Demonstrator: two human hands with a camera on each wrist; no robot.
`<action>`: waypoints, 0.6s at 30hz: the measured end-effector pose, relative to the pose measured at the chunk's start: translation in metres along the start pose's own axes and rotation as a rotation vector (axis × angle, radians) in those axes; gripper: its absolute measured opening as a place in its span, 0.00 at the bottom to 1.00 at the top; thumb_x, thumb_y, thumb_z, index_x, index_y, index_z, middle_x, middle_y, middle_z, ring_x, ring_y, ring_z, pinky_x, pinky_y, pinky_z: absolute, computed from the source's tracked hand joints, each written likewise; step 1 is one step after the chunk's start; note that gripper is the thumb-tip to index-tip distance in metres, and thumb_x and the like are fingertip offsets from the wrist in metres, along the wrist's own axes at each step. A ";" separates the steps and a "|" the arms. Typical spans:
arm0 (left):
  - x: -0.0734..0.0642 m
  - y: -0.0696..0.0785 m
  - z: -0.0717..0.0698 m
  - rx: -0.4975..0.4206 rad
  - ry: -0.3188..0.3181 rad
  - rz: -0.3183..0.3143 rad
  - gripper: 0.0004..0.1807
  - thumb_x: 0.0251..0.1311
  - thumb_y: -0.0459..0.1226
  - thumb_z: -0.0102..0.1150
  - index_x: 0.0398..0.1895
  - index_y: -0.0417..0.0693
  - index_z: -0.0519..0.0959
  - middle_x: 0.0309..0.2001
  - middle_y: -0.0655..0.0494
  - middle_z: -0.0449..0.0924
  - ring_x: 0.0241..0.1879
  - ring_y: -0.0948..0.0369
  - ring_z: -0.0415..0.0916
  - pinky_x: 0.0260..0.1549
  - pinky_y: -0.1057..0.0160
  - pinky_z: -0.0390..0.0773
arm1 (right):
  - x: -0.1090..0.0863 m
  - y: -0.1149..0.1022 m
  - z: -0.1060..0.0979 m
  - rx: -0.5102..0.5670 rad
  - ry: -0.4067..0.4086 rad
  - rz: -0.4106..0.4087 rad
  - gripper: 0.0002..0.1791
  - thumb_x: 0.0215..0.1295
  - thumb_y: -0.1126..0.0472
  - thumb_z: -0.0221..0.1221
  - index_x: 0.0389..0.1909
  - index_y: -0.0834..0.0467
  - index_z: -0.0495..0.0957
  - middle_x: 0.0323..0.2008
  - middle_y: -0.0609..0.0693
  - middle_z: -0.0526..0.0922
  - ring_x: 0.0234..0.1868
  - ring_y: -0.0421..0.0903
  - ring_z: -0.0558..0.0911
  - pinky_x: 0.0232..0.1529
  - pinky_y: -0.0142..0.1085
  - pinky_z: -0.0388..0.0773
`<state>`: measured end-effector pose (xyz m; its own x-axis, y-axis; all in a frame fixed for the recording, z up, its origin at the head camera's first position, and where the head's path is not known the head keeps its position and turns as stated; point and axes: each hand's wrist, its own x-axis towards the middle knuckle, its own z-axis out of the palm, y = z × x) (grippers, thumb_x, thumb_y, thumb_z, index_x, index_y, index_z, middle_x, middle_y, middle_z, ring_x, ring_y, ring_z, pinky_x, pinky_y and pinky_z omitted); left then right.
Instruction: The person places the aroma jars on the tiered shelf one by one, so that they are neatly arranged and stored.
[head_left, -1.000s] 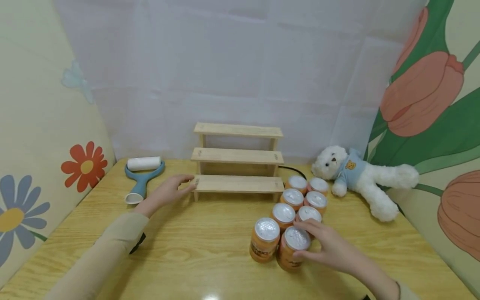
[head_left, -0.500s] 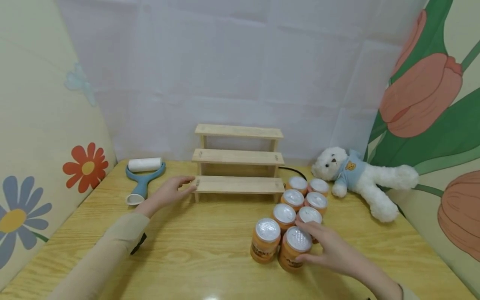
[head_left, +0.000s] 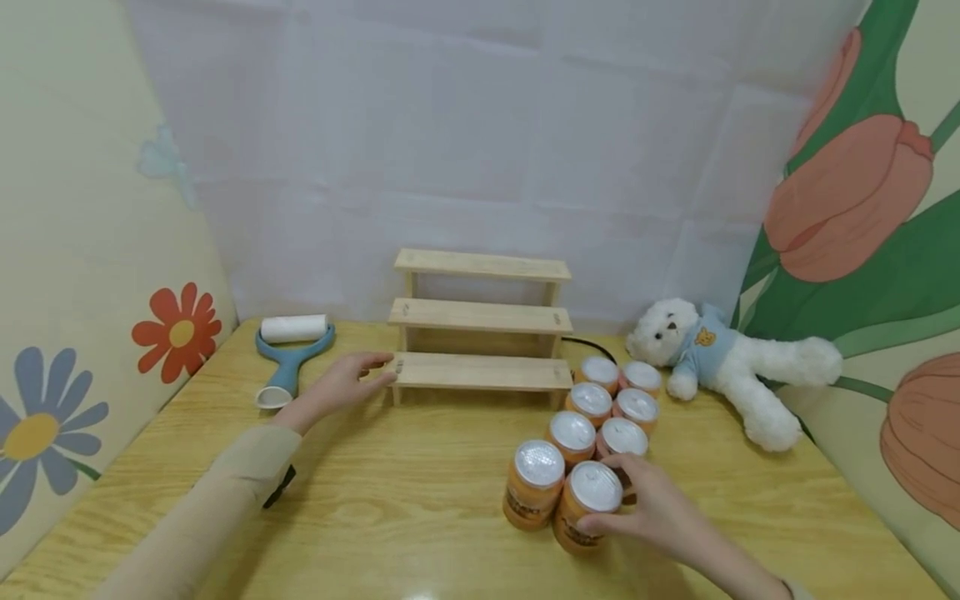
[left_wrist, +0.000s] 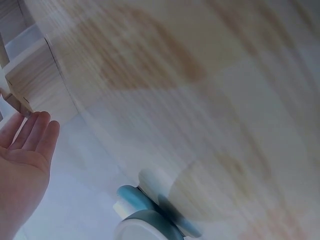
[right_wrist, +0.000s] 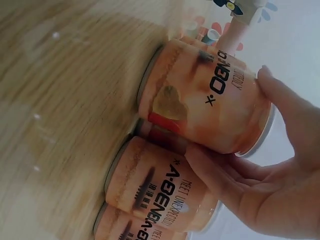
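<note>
On the right side of the table, several orange cans with silver lids stand close together in two rows. My right hand [head_left: 660, 512] grips the front right can [head_left: 583, 517], its thumb on the near side and its fingers around the far side. In the right wrist view this printed can [right_wrist: 195, 100] sits between thumb and fingers, a neighbouring can [right_wrist: 150, 185] just beside the fingers. A light wooden three-step rack [head_left: 480, 371] stands at the middle back. My left hand [head_left: 343, 390], fingers fairly straight, touches the left end of its lowest step.
A blue-handled lint roller [head_left: 288, 354] lies at the back left. A white teddy bear [head_left: 727, 358] in a blue shirt lies at the back right, beyond the cans. Behind the rack hangs a white cloth [head_left: 465, 125]; a dark cable [head_left: 592, 343] runs beside it.
My right hand's fingers have closed in around the front right can. My left hand stays at the rack's end. The head view has shifted slightly.
</note>
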<state>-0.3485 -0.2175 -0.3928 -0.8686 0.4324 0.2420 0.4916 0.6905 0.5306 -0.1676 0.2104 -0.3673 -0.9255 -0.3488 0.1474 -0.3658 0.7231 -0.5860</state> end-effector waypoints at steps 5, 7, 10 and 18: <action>0.000 0.002 0.000 -0.013 -0.003 -0.005 0.29 0.67 0.45 0.51 0.63 0.31 0.67 0.61 0.33 0.69 0.60 0.39 0.67 0.57 0.43 0.70 | -0.003 0.002 -0.002 0.072 0.010 0.022 0.35 0.44 0.43 0.71 0.48 0.62 0.75 0.45 0.54 0.80 0.39 0.38 0.79 0.34 0.28 0.79; 0.000 0.002 0.000 -0.014 -0.009 -0.003 0.29 0.67 0.45 0.51 0.63 0.31 0.67 0.61 0.33 0.69 0.60 0.39 0.67 0.57 0.43 0.70 | -0.005 0.003 -0.006 0.108 0.008 0.023 0.33 0.46 0.46 0.71 0.49 0.61 0.74 0.45 0.54 0.80 0.39 0.36 0.79 0.34 0.29 0.79; 0.000 0.001 0.000 -0.011 -0.004 -0.005 0.29 0.67 0.44 0.51 0.62 0.31 0.67 0.61 0.33 0.69 0.60 0.39 0.67 0.57 0.43 0.70 | -0.007 0.001 -0.014 0.168 0.003 0.016 0.31 0.49 0.50 0.71 0.51 0.60 0.74 0.46 0.54 0.80 0.39 0.35 0.79 0.36 0.30 0.80; 0.001 -0.001 0.000 -0.012 0.004 0.000 0.29 0.67 0.44 0.52 0.63 0.31 0.67 0.61 0.34 0.69 0.60 0.39 0.67 0.57 0.44 0.71 | -0.006 -0.008 -0.039 0.219 0.042 0.066 0.32 0.52 0.54 0.69 0.58 0.59 0.72 0.53 0.57 0.77 0.44 0.43 0.79 0.41 0.33 0.79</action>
<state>-0.3497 -0.2174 -0.3931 -0.8690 0.4299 0.2450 0.4905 0.6836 0.5404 -0.1632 0.2299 -0.3321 -0.9518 -0.2761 0.1337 -0.2786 0.5956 -0.7534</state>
